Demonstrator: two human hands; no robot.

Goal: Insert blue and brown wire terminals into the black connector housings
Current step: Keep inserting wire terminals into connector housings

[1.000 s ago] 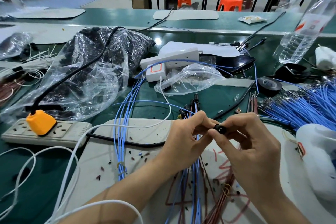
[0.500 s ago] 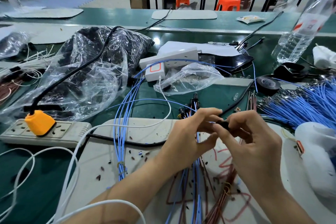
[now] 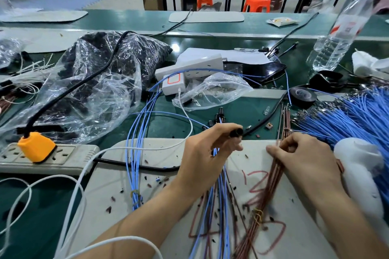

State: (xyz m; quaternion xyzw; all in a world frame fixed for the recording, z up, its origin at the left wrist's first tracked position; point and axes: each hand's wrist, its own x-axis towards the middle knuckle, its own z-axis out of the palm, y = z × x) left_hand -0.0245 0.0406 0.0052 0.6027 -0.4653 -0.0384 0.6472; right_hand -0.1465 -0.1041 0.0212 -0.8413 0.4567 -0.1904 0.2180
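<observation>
The fingers (image 3: 223, 128) of our left hand (image 3: 205, 154) are curled, and index and thumb pinch a black connector housing (image 3: 236, 132) held just above the far edge of the grey mat (image 3: 117, 176). Blue wires (image 3: 221, 193) run from under that palm towards us. The fingers (image 3: 288, 143) of our right hand (image 3: 304, 159) are bent and pinch the bundle of brown wires (image 3: 271, 185), which lies on the mat. Red marker scrawl beside the bundle is nothing we can read. On the green worktop (image 3: 248, 111) a large clear bag (image 3: 94, 73) holds a heap of black parts, and a small clear bag (image 3: 212, 92) holds a few tiny pieces. The water bottle (image 3: 336, 44) at right has a red and white label, too blurred for us to read.
</observation>
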